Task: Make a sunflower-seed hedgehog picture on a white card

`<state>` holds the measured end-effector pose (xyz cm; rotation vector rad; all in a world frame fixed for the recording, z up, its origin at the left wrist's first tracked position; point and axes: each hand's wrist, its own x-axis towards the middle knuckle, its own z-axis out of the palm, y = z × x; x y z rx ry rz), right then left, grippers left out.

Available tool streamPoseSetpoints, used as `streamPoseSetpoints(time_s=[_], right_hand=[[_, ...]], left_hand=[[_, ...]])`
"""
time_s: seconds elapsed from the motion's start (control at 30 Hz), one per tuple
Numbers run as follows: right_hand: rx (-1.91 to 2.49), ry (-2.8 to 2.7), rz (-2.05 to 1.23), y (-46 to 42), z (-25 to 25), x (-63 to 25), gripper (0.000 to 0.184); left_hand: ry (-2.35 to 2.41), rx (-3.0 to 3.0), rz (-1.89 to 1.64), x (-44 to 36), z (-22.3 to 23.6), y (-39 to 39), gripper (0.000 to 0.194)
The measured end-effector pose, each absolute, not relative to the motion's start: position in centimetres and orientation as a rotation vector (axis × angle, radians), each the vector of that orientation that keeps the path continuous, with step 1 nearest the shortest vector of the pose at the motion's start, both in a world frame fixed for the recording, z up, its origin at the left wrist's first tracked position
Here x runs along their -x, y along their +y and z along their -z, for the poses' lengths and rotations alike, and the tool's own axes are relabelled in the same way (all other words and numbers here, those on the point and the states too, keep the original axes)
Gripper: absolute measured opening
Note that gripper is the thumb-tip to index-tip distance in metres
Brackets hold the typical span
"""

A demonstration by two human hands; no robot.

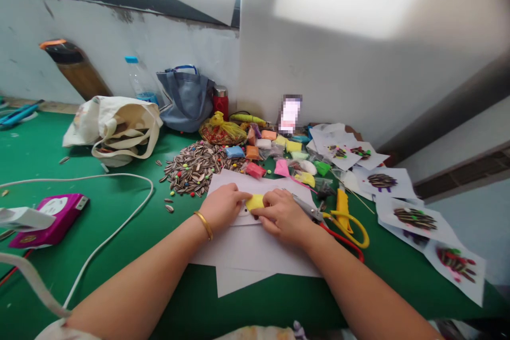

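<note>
A flat yellow piece of modelling clay (255, 202) lies on white paper (255, 247), with small dark dots beside it. My left hand (223, 204), a gold bangle at its wrist, has its fingers closed together at the clay's left edge. From the other side, my right hand (285, 214) curls its fingers against the clay's right edge. Just beyond the right hand lie scissors (314, 213) with yellow and red handles and a yellow utility knife (342, 207). The undersides of both hands are hidden.
Striped sunflower seeds (195, 167) are heaped behind the paper, near small bags of coloured clay (255, 170). Sheets with seed pictures (382, 180) line the right side. A cloth bag (115, 127), blue bag (185, 98), phone (290, 114) and white cable (119, 234) are also there.
</note>
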<state>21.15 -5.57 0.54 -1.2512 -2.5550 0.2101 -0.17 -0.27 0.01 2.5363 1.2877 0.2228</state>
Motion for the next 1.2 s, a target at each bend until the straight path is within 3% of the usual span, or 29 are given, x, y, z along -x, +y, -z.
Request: streamPoseSetpoints(time_s=[0.3,1.2], right_hand=[[1.275,-2.566,-0.192,-5.68,-0.32,-20.71,0.030],[1.200,-2.529,-0.182,-5.38,-0.10,-21.29,0.026]], left_hand=[[1.284,-2.524,-0.252,0.13,-0.08,-0.26,0.036],[1.289,-2.519,-0.279,0.19,0.38,-0.20,0.034]])
